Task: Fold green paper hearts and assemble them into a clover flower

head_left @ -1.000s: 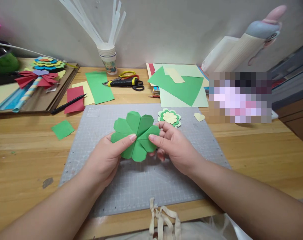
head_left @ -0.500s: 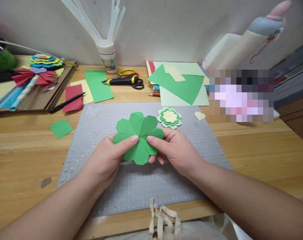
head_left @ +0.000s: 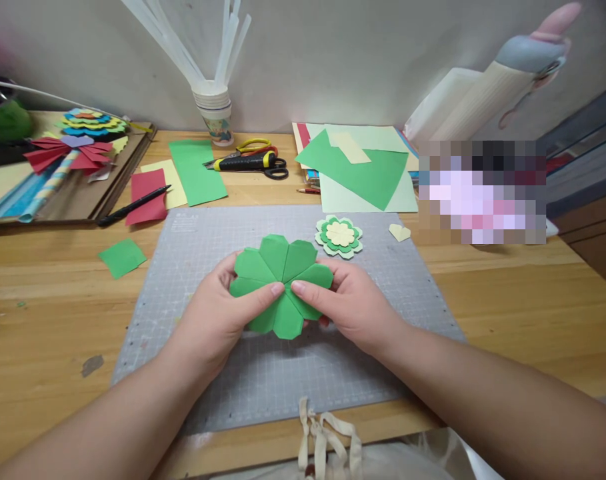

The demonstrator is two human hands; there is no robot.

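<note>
A green paper flower (head_left: 277, 267) with several creased petals is held above the grey cutting mat (head_left: 183, 380). My left hand (head_left: 227, 293) grips its left side, thumb on the front near the centre and fingers behind. On the opposite side my right hand (head_left: 345, 293) pinches it the same way, both thumbtips close to the middle. Most of the fingers are hidden behind the paper. Just beyond my right hand lies a layered paper flower (head_left: 339, 235) in pale green, green and cream. Farther right on the mat is a small cream heart-shaped paper piece (head_left: 399, 231).
Behind the mat are scissors (head_left: 277, 168), a black and yellow tool (head_left: 240, 162), coloured paper sheets (head_left: 367, 170) and paper cups (head_left: 217, 120) holding pale sticks. A black pen (head_left: 135, 205) rests across red paper at left, near a green square (head_left: 122, 258). Cardboard carries finished paper crafts (head_left: 70, 150).
Both hands have brought the green flower slightly nearer and to the right. It has turned a little, and my thumbs have come closer together at its centre.
</note>
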